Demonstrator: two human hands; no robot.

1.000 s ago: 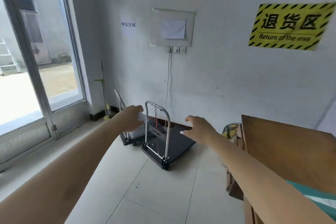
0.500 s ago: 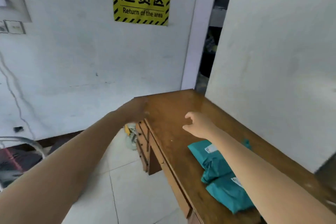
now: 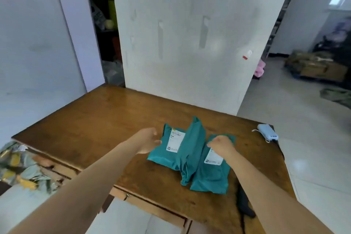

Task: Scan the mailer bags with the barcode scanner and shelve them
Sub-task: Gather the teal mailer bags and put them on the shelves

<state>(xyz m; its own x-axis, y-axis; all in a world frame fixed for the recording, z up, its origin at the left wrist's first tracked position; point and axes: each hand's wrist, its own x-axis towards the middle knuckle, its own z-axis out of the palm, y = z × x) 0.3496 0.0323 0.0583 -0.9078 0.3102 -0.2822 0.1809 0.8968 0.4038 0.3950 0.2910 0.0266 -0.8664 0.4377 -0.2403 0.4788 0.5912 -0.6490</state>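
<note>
Teal mailer bags lie together on a brown wooden desk. The left bag shows a white label. A middle bag lies across it on edge. The right bag also has a white label. My left hand hovers at the left bag's left edge, fingers apart, holding nothing. My right hand hangs over the right bag's top, fingers curled loosely and empty. A black barcode scanner lies on the desk, partly hidden under my right forearm.
A pale blue power bank with a white cord sits at the desk's far right corner. A white partition stands behind the desk. Desk drawers face me. Crumpled packaging lies at left. Cardboard boxes are stacked at far right.
My view has swung right from the wall and trolley to the desk. Both hands have come down over the teal bags, which now lie centred before me.
</note>
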